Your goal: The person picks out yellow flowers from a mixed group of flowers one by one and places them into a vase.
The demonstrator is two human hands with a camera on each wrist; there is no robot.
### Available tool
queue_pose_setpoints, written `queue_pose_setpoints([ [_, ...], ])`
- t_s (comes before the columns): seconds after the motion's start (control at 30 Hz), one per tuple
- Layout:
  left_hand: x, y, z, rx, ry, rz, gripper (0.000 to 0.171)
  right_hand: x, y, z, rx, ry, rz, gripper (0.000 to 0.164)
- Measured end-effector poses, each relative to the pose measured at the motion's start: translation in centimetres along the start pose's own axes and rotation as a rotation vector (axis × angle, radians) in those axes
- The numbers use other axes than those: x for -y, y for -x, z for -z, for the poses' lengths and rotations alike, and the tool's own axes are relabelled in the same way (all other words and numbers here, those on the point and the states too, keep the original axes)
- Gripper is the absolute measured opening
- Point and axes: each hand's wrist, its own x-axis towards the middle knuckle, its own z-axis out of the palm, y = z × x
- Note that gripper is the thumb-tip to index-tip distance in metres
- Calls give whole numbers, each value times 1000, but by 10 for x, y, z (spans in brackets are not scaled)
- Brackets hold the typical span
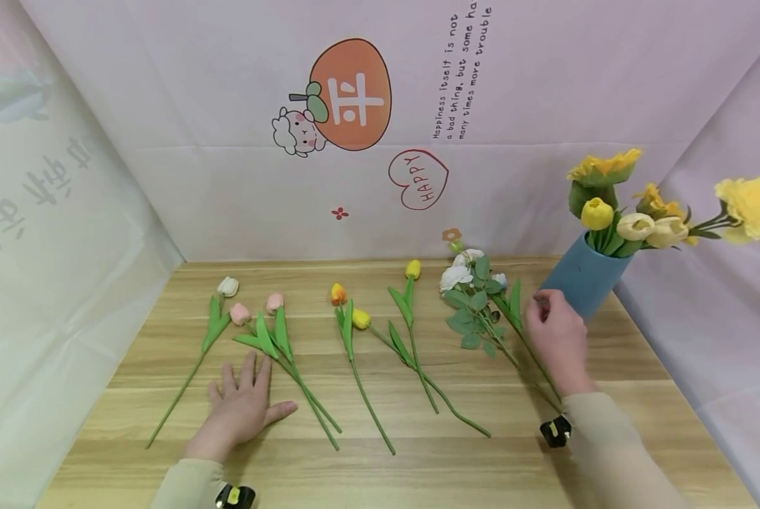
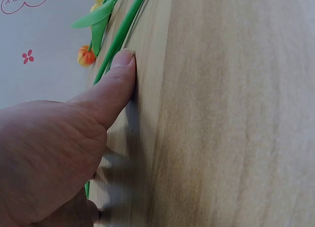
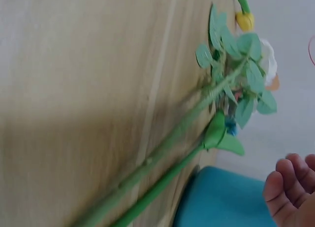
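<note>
My left hand (image 1: 241, 406) rests on the table with its fingers spread, beside two crossed pink tulips (image 1: 274, 304). In the left wrist view its thumb (image 2: 118, 72) lies close to a green stem (image 2: 123, 32). My right hand (image 1: 558, 336) hovers in front of a blue vase (image 1: 586, 272), fingers loosely bent and nothing visible in them. In the right wrist view those fingers (image 3: 290, 182) appear beside the vase. Yellow and cream flowers (image 1: 636, 226) stand in the vase. White roses (image 1: 457, 276) and another green-leaved stem (image 1: 515, 307) lie left of my right hand.
A white tulip (image 1: 228, 286) lies at the far left. An orange-yellow tulip (image 1: 338, 294) and two yellow tulips (image 1: 413, 269) lie mid-table, the yellow ones with crossed stems. A printed cloth (image 1: 240, 205) hangs behind and around the wooden table (image 1: 456, 466).
</note>
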Motion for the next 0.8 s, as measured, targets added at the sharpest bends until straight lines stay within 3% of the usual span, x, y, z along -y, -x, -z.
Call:
queue_pose_setpoints([
  [0.4,0,0,0,1,4,0,99,13,7,-25,304,91,69,38],
  [0.8,2,-2,-1,2,3,1,99,40,18,-55,493,178,187,39],
])
